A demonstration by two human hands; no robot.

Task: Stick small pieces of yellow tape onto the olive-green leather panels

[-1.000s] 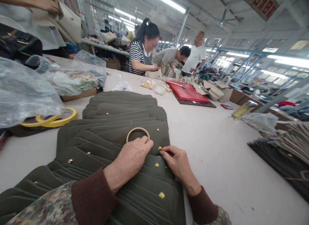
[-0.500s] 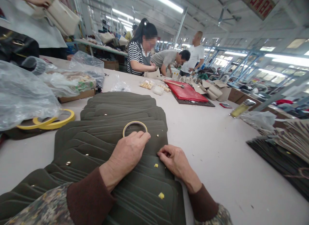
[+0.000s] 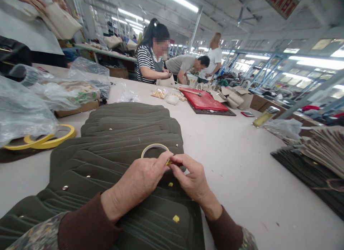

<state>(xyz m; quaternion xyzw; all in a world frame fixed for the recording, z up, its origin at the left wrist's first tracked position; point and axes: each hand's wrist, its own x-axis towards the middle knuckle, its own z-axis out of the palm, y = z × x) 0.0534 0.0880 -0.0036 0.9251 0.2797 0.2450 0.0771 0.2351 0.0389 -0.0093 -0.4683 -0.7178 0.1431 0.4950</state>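
A nearly used-up roll of yellow tape (image 3: 155, 146) is gripped by my left hand (image 3: 143, 178), whose fingers close round its lower side. My right hand (image 3: 192, 174) pinches at the tape's end, its fingertips meeting those of the left; a bit of yellow shows between them. Beneath both hands lies a fanned stack of dark green panels (image 3: 126, 135) with small gold metal studs. Two yellow tape pieces stick to the panels, one (image 3: 170, 184) just below the fingertips and another (image 3: 176, 218) nearer to me.
More yellow tape rolls (image 3: 57, 137) lie at left beside plastic bags (image 3: 24, 110). Beyond the stack are a bag of gold hardware (image 3: 159, 94), a red slab (image 3: 205, 100) with a hammer, and a bottle (image 3: 264, 117). Bundled panels (image 3: 309, 171) lie right. Co-workers (image 3: 152, 56) stand across the table.
My right hand has moved up and left to meet my left hand at the tape roll. The roll has shifted slightly right and down, and the whole view has drifted a little.
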